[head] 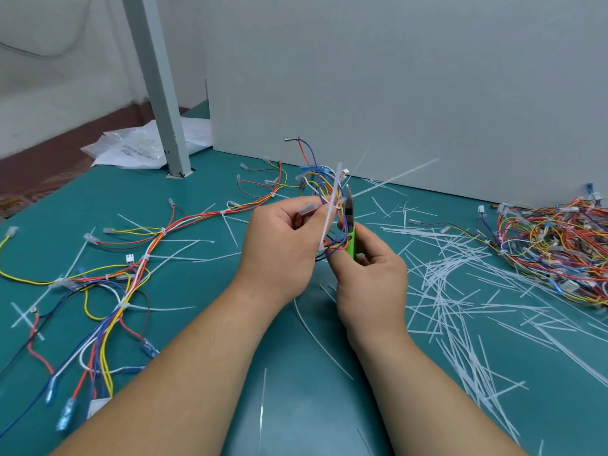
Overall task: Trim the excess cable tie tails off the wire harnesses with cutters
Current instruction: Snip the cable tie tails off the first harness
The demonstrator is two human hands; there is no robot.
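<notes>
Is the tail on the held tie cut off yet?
Uncut: the tail sticks out long from the held wires, cutters at its base.

Faint print on clear plastic bag (pixel 131 149), far left edge of worktop (pixel 312 416): too blurred to read.

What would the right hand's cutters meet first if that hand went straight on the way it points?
Probably the white cable tie tail on the wire harness that the left hand holds up. The green cutters in the right hand have tips beside the tie; depth is unclear, so they may already touch.
</notes>
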